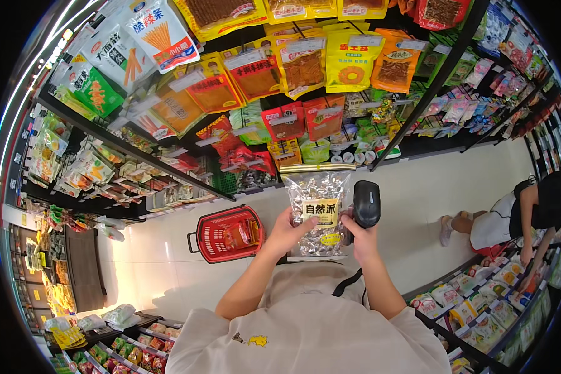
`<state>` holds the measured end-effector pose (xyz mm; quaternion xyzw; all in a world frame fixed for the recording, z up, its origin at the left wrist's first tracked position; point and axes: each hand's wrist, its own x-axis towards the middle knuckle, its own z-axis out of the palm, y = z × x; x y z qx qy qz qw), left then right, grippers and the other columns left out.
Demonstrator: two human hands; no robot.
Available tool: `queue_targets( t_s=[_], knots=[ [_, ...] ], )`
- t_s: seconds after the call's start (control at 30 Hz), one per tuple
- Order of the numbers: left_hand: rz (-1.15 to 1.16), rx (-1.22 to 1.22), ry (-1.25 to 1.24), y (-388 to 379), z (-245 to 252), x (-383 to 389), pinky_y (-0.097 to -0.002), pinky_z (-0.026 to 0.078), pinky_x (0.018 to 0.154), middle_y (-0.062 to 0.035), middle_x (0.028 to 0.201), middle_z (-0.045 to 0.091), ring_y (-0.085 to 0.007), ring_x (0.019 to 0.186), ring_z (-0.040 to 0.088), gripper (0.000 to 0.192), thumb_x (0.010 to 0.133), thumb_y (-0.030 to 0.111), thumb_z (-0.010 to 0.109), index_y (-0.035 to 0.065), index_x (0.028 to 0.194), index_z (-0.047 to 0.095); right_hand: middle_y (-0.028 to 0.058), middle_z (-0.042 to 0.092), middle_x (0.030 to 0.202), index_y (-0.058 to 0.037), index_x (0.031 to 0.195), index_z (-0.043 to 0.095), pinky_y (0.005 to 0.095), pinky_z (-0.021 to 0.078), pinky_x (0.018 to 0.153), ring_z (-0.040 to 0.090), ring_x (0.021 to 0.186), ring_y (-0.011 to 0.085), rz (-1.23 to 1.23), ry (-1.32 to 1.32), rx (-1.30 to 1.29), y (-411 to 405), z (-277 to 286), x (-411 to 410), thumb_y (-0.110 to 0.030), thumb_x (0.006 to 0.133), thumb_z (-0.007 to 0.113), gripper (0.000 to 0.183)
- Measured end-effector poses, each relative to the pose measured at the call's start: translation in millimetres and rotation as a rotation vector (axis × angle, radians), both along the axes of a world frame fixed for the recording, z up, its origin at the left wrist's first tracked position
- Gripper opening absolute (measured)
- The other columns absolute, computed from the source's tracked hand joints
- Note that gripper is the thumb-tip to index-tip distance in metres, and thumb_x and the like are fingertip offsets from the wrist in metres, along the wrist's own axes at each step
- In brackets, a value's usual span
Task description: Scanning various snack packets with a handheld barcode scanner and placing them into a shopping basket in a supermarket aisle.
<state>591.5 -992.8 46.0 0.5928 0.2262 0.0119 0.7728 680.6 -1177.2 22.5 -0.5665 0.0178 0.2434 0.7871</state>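
Upright before my chest is a clear zip-top plastic bag (pixel 326 187) filled with small silver-wrapped pieces and bearing a printed label. My left hand (pixel 287 233) grips its left side, with the thumb across the front. My right hand (pixel 363 236) holds a black handheld barcode scanner (pixel 367 203) by its handle, and its thumb lies at the bag's right edge. The scanner's head points up, beside the bag. To the left of my left forearm, a red plastic shopping basket (pixel 205 234) sits on the floor with several red snack packets (pixel 240 233) inside.
Hanging racks of snack packets (pixel 304 65) run along the aisle ahead, with black uprights (pixel 430 89). Another person (pixel 519 210) leans over a low shelf of packaged goods (pixel 486 299) at the right. More shelves (pixel 135 348) stand at the lower left.
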Motion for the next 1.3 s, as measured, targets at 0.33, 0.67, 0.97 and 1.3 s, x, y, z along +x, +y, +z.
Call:
queue_targets(
  t_s=[0.33,0.67,0.97,1.3],
  knots=[
    [-0.091,-0.321,-0.049,32.8,-31.8,60.3,-0.0307,0.050,0.093,-0.0075,0.122,0.064,-0.0134,0.107,0.061,0.039,0.098,0.012,0.061,0.0000,0.133,0.049,0.0025,0.064,0.097,-0.0057,0.113,0.061,0.0290,0.0479,0.082,0.061,0.088,0.0131,-0.140,0.043,0.028,19.3,-6.7,48.9,0.002,0.077,0.075,0.039],
    [-0.179,-0.487,-0.015,83.7,-52.7,140.1,-0.0317,0.052,0.092,-0.0071,0.125,0.063,-0.0160,0.110,0.063,0.044,0.096,0.013,0.063,0.0023,0.136,0.049,0.0039,0.063,0.099,-0.0066,0.116,0.060,0.0334,0.0491,0.084,0.061,0.091,0.0174,-0.173,0.218,0.060,61.2,-22.6,123.5,0.004,0.077,0.072,0.043],
    [-0.259,-0.572,0.096,109.5,-59.2,206.6,-0.0351,0.050,0.098,-0.0085,0.132,0.058,-0.0178,0.119,0.059,0.058,0.087,0.007,0.060,0.0036,0.142,0.042,0.0030,0.061,0.102,-0.0057,0.117,0.059,0.0340,0.0480,0.086,0.061,0.094,0.0177,-0.175,0.208,0.062,70.0,-46.6,187.5,0.005,0.075,0.071,0.045],
    [-0.255,-0.336,0.139,65.7,-82.0,262.1,-0.0274,0.052,0.088,-0.0046,0.122,0.062,-0.0138,0.107,0.062,0.065,0.079,0.002,0.064,0.0057,0.141,0.044,0.0031,0.060,0.104,-0.0061,0.117,0.059,0.0336,0.0483,0.084,0.060,0.092,0.0179,-0.097,0.262,-0.016,33.4,-75.4,263.3,0.006,0.071,0.064,0.048]
  ],
)
